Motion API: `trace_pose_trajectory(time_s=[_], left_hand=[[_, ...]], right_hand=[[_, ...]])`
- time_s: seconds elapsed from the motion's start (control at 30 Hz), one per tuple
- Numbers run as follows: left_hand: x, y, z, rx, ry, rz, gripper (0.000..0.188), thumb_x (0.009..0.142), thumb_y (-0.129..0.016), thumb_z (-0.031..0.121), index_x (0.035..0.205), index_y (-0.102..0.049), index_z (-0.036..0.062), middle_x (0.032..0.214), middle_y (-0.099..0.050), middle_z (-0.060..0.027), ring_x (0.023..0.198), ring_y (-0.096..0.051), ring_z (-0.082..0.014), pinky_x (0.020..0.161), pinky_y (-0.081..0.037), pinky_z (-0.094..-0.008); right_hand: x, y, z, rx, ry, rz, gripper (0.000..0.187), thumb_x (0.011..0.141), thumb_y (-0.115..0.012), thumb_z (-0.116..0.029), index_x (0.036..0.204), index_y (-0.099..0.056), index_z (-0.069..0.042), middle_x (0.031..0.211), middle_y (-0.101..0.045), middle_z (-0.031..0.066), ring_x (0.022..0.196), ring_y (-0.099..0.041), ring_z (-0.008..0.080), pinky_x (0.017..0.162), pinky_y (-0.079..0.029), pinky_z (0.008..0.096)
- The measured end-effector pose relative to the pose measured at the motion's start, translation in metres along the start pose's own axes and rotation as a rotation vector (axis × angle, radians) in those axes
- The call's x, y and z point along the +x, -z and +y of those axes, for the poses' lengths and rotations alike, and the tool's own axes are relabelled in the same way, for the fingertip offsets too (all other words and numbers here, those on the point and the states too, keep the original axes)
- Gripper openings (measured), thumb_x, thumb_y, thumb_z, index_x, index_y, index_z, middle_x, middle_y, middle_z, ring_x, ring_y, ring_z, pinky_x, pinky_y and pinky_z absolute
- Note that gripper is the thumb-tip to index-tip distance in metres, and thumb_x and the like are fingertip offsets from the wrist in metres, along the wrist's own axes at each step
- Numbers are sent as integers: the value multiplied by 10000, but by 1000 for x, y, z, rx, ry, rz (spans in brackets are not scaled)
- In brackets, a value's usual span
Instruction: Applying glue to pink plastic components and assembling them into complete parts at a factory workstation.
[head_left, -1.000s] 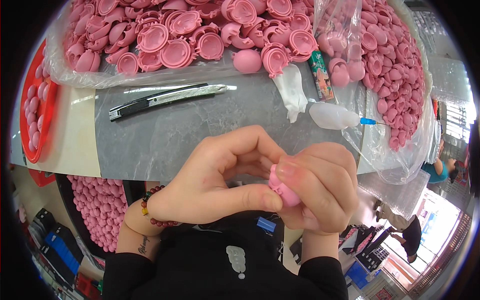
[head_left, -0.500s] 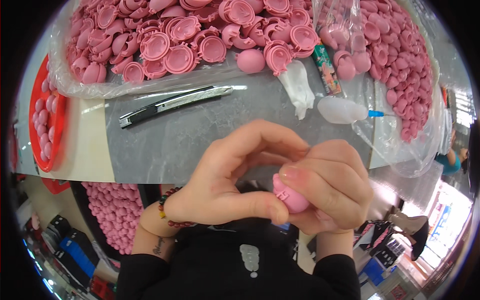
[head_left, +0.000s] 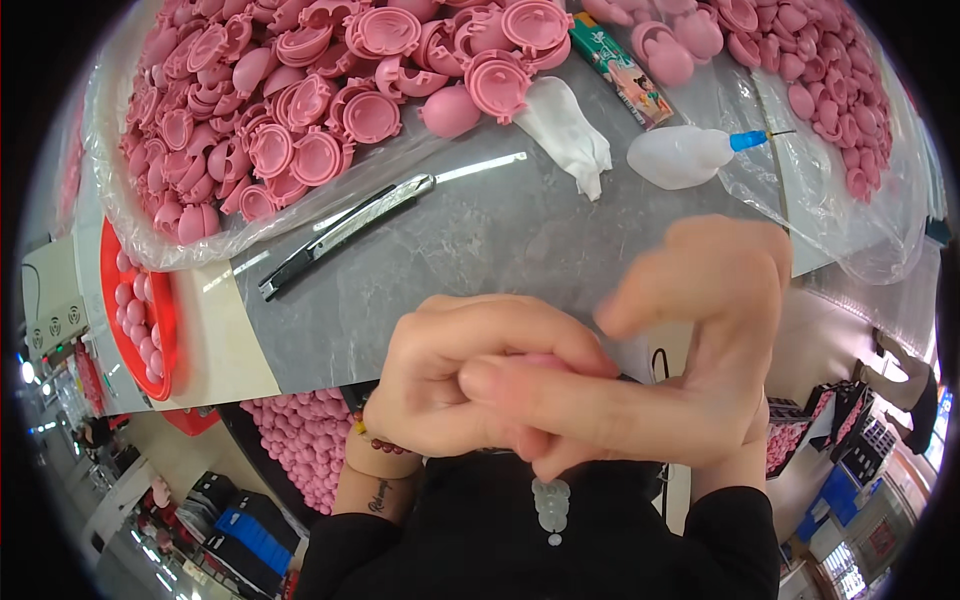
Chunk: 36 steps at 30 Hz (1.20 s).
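My left hand [head_left: 455, 375] is curled closed around a small pink plastic ball [head_left: 540, 360], of which only a sliver shows between the fingers. Across it lies a stretched-out digit of my right hand [head_left: 690, 360], pressing against the ball and the left fingers. The other right fingers are bent up and apart from it, one of them blurred. Beyond my hands, a utility knife [head_left: 350, 230] lies on the grey tabletop [head_left: 480, 240]. A white squeeze bottle [head_left: 680, 157] with a blue needle tip rests on its side to the right.
Pink half shells [head_left: 310, 110] heap up in a clear plastic bag at the back, and more pink shells [head_left: 830, 70] lie at far right. A crumpled white tissue [head_left: 565, 135] and green box [head_left: 625, 75] lie between. A red tray [head_left: 165, 335] holds pink balls; more balls [head_left: 300, 440] fill a bin below.
My right hand has loosened its grip on the pink ball and lifted some fingers away. The left hand has closed further around the ball. The whole view has turned and shifted.
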<state>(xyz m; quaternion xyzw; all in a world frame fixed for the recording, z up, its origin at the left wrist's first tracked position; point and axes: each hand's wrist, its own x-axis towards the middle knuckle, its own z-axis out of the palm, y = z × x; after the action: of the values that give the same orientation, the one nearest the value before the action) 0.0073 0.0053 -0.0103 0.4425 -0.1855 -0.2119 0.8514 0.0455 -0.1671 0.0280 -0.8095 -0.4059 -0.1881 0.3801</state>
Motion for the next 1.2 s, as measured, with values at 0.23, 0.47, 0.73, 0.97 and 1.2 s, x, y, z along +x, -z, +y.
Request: trace_pose_trajectory(time_s=[0.23,0.47,0.73,0.97,1.2], left_hand=[[-1,-8,-10,530,-401,202,341,725,-684,289,873,-606,-8,821,-603,-132,713,-595,-233,622,-477,-302],[5,-16,0,564,-421,252,256,711,-696,245,818,-623,25,712,-602,-75,619,-588,-183,535,-464,-257],[3,-12,6,568,-326,213,247,708,-702,233,818,-622,27,735,-610,-78,644,-600,-189,549,-474,-269],[4,-14,7,525,-293,233,252,727,-688,241,819,-616,17,739,-609,-84,651,-602,-178,551,-476,-261],[2,-15,2,492,-285,214,274,755,-662,257,817,-609,-5,738,-603,-99,645,-598,-159,546,-474,-251]], right_hand=[[-9,-20,-8,530,-226,-103,848,490,-750,-472,1088,-490,70,1047,-555,176,898,-582,286,714,-486,336],[-6,-73,-24,418,-178,408,496,652,-652,-436,791,-518,22,702,-588,119,541,-589,224,470,-456,256],[-6,-61,-17,363,-159,413,416,714,-610,-425,699,-541,-15,620,-583,89,502,-589,209,434,-455,248],[-10,-50,-13,430,-186,203,471,700,-636,-464,808,-601,-8,724,-610,99,605,-632,222,497,-511,265],[-12,-51,-11,456,-147,181,484,703,-637,-456,800,-583,15,707,-611,99,599,-630,220,461,-497,252]])
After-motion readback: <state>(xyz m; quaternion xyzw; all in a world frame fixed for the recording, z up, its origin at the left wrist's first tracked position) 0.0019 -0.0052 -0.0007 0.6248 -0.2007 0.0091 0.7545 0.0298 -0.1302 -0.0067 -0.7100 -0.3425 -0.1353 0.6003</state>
